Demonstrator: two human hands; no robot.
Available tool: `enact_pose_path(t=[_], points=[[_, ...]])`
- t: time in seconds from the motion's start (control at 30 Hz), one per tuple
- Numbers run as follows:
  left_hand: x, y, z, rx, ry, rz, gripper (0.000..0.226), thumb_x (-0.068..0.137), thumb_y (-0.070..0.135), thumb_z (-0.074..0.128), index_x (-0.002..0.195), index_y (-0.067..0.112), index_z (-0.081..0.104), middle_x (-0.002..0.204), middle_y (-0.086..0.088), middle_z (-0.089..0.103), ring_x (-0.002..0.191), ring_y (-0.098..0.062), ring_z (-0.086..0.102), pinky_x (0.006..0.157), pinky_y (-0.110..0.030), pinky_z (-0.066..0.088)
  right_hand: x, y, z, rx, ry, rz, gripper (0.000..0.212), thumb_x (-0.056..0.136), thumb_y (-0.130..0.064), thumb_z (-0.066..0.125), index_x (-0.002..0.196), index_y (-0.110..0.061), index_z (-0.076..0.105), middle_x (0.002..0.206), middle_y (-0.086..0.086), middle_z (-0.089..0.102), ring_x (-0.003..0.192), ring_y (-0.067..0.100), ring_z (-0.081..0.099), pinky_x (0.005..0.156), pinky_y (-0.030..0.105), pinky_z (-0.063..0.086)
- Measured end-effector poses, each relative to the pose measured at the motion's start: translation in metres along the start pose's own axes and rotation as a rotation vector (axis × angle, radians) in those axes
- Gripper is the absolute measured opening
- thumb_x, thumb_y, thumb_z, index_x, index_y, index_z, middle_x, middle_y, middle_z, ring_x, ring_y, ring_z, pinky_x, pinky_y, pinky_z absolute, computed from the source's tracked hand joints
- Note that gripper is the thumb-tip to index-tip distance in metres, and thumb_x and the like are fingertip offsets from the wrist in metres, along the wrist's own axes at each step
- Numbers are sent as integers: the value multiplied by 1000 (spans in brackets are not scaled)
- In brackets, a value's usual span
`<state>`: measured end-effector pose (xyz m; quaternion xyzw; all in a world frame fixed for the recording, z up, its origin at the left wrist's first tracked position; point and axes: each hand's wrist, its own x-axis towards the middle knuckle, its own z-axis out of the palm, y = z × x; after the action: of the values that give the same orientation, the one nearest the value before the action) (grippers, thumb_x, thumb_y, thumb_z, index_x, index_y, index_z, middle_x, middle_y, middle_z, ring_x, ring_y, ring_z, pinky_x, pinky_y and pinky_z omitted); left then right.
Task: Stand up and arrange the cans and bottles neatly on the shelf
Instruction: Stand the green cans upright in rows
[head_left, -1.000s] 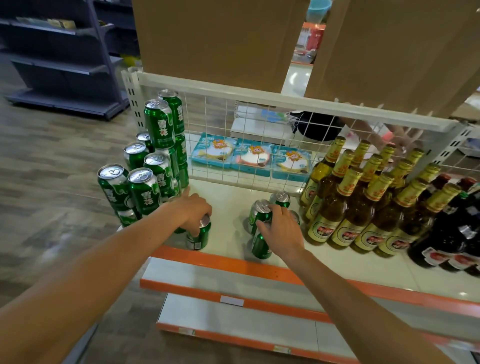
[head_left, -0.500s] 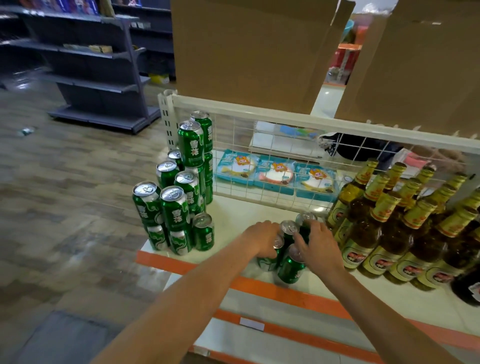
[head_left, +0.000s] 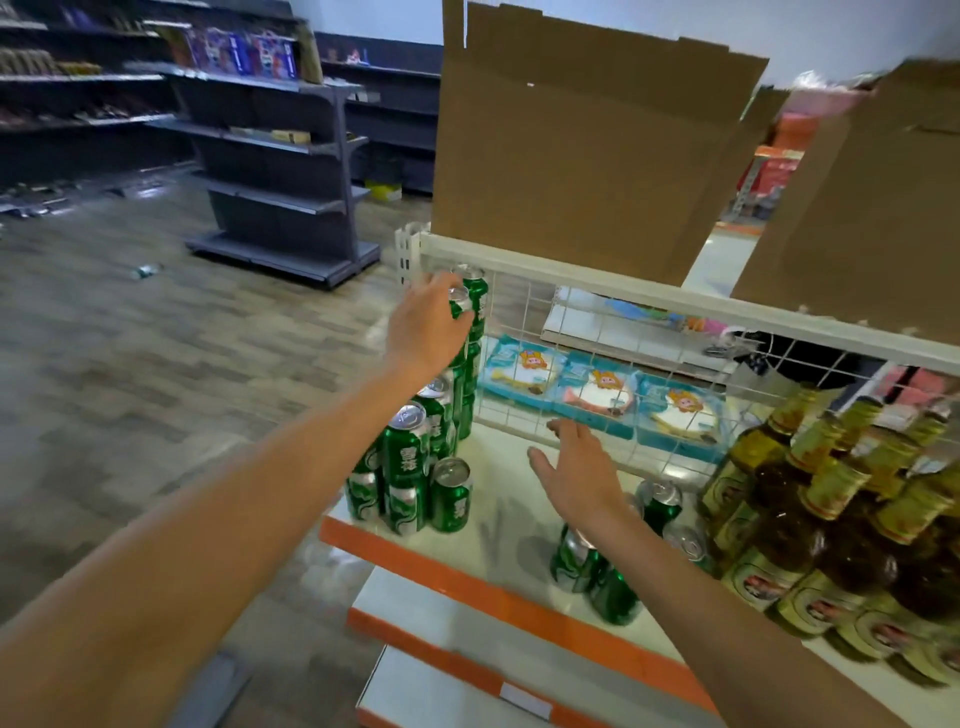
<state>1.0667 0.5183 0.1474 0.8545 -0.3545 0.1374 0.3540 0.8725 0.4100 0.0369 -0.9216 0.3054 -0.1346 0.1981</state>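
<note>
Green beer cans (head_left: 410, 457) stand stacked in tiers at the left end of a white shelf (head_left: 498, 540) with an orange front edge. My left hand (head_left: 426, 327) reaches up to the top of the stack and grips a green can (head_left: 461, 306) there. My right hand (head_left: 571, 467) hovers over the shelf with its fingers spread and holds nothing. Under and beside its wrist are several loose green cans (head_left: 576, 564), some upright, some tilted. Brown bottles (head_left: 810, 525) with gold foil necks stand in rows at the right.
A white wire mesh panel (head_left: 649, 338) backs the shelf, with blue packets (head_left: 597, 389) behind it. Cardboard boxes (head_left: 587, 156) sit on the rail above. Lower orange-edged shelves (head_left: 441, 629) jut out below. Dark shelving (head_left: 280, 171) stands across the wooden floor at the left.
My left hand left the loose cans and rose to the top of the can stack, where it grips a can. My right hand let go of the loose cans and opened above the shelf.
</note>
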Motion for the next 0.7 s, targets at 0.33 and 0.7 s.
enact_pose_path(t=[0.33,0.7], points=[[60,-12,30,12,-244,-314,76,78,40,81,137,5,47,130,-16,56,115,-30,54,92,-40,47,45,-8,-6,58,-76,-93,52,99,-42,49,143,-16,40,142,6,46,130,24,43,108,40,38],[25,53,78,-309,-455,-160,99,68,36,89,148,10,37,140,-6,53,124,-21,52,98,-28,43,75,7,-19,371,98,-44,82,84,-43,74,149,-17,32,142,7,49,126,24,51,99,39,46]])
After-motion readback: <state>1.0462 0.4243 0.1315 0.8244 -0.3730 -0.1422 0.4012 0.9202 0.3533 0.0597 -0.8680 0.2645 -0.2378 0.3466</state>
